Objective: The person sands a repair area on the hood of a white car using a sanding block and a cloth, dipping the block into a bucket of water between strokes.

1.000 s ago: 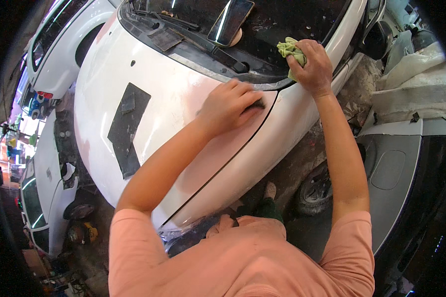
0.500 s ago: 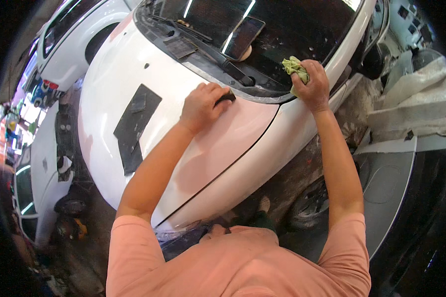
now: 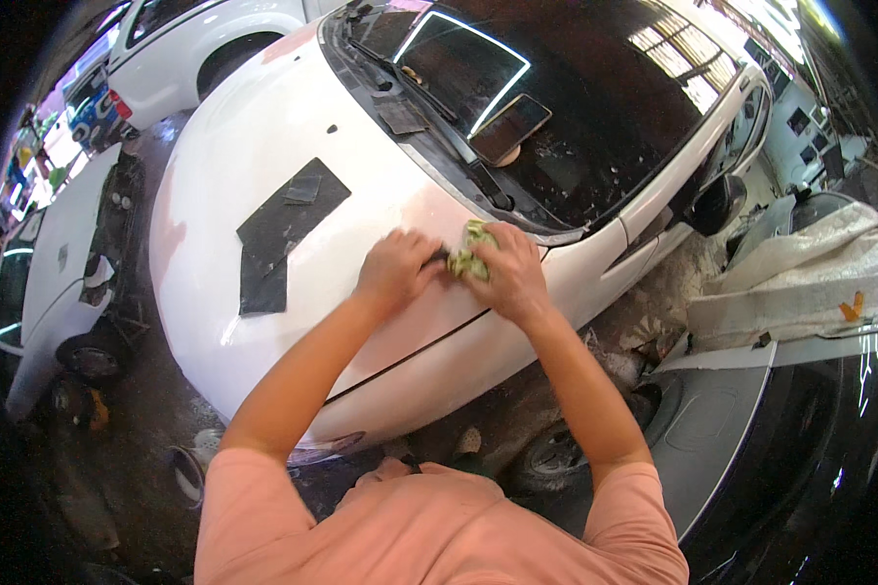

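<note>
Over the white car hood (image 3: 234,146), near the windshield corner, my two hands are close together. In my left hand (image 3: 397,271) is a small black sanding block (image 3: 439,256), mostly covered by the fingers. My right hand (image 3: 510,269) grips a crumpled yellow-green cloth (image 3: 464,255) right beside the block; whether the two touch cannot be told. Pinkish primer patches (image 3: 439,210) show on the hood around my hands. Left of them, dark sandpaper sheets (image 3: 312,219) lie flat on the hood, with a smaller piece on top.
A phone (image 3: 510,129) rests on the windshield's lower part, above the wiper (image 3: 415,83). The side mirror (image 3: 717,203) juts out at right. A grey car panel (image 3: 702,409) and a whitish sheet (image 3: 780,263) are at right. Other white vehicles (image 3: 210,39) stand at left.
My right hand has brought the cloth from the windshield corner leftward and down to my left hand. The view has shifted; my left hand still holds the block on the hood.
</note>
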`<state>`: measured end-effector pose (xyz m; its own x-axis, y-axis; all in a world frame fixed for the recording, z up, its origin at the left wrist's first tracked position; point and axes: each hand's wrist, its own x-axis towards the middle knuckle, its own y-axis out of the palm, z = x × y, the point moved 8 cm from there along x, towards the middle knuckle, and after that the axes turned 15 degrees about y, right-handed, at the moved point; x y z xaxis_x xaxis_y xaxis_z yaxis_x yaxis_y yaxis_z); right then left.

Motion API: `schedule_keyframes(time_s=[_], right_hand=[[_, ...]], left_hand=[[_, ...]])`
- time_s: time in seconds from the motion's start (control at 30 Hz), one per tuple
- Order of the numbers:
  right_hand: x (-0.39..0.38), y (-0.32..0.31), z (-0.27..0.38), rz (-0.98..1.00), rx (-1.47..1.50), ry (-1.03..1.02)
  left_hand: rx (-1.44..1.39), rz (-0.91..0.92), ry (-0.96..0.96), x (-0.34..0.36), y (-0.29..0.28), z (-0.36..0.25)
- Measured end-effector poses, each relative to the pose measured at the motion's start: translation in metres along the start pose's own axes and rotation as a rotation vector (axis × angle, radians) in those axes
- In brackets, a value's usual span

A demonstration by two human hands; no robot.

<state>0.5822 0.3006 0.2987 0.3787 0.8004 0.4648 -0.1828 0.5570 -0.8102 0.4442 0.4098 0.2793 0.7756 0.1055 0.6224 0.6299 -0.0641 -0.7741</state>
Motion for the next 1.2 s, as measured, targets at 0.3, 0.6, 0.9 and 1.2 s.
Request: schedule_keyframes(time_s=[0.3, 0.6, 0.9, 1.2], right_hand=[[0.051, 0.005, 0.019, 0.015, 0.283, 0.072], [0.123, -0.001, 0.080, 0.081, 0.179, 0.134], [0.085, -0.042, 0.012, -0.081, 0.308, 0.080], [0.066, -0.093, -0.152, -0.226, 0.494, 0.101]], left_hand=[[0.115, 0.009, -0.100, -0.008, -0.011, 0.021], [0.080, -0.112, -0.088, 0.005, -0.004, -0.010], [0.037, -0.010, -0.116, 0.003, 0.005, -0.036], [0.149, 0.011, -0.271, 0.030, 0.021, -0.011]])
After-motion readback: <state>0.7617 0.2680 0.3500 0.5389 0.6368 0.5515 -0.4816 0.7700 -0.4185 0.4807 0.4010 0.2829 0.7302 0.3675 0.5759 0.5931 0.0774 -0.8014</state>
